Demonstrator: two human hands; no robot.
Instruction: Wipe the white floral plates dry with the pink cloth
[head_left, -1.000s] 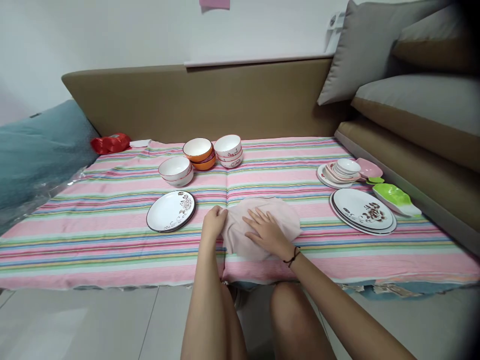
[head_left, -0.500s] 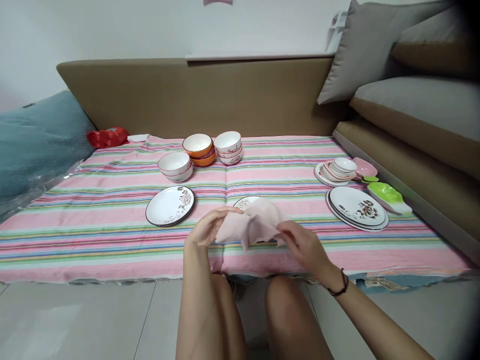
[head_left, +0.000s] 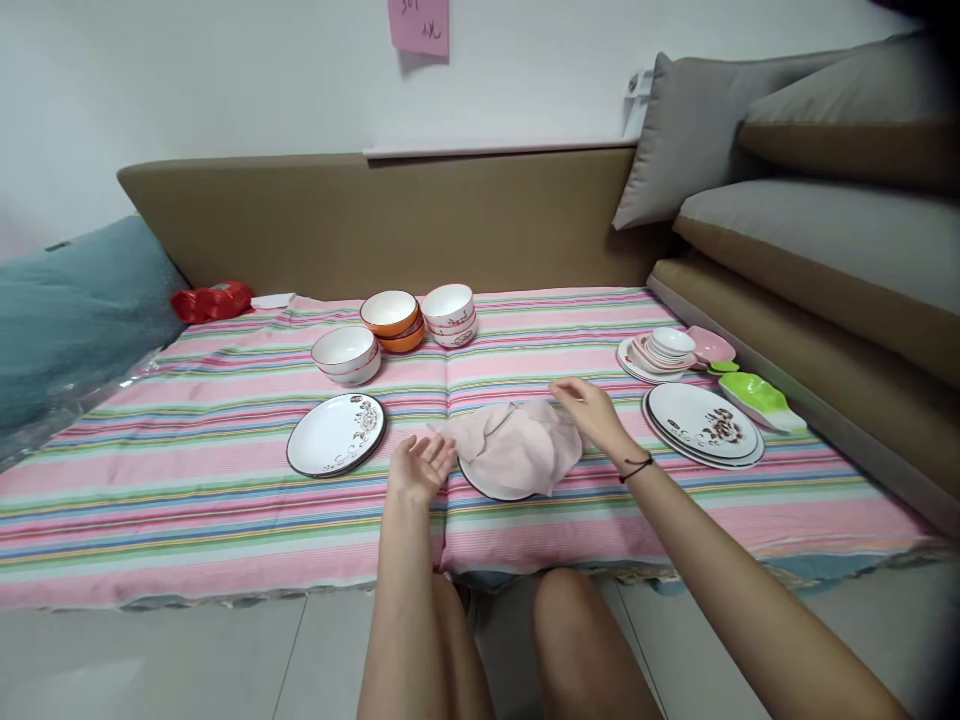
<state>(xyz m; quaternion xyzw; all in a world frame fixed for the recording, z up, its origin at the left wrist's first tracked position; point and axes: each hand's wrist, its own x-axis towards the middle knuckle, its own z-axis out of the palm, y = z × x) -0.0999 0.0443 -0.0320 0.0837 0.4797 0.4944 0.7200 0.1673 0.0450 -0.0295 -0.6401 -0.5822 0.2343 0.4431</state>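
A pale pink cloth [head_left: 517, 447] lies crumpled over a plate [head_left: 491, 487], whose dark rim shows along the lower left; most of the plate is hidden. My left hand [head_left: 421, 468] is just left of the cloth, palm up with fingers loosely spread and nothing in it. At the cloth's upper right edge, my right hand [head_left: 594, 412] hovers with fingers bent and apart, holding nothing that I can see. To the left of my left hand, a stack of dark-rimmed flowered plates [head_left: 336, 434] rests on the striped cover [head_left: 225, 500].
Stacked bowls stand behind: red-rimmed ones [head_left: 346, 350], orange ones [head_left: 391, 318] and white flowered ones [head_left: 450, 312]. At right are large plates [head_left: 701, 420], small dishes [head_left: 664, 350] and a green dish [head_left: 757, 395]. Cushions [head_left: 810, 225] border the right; a red bundle [head_left: 214, 300] lies far left.
The pink cloth, held up between both hands before, now lies down over the plate. My left hand has let go, and my right hand has moved up and away from the cloth. The view has tilted up.
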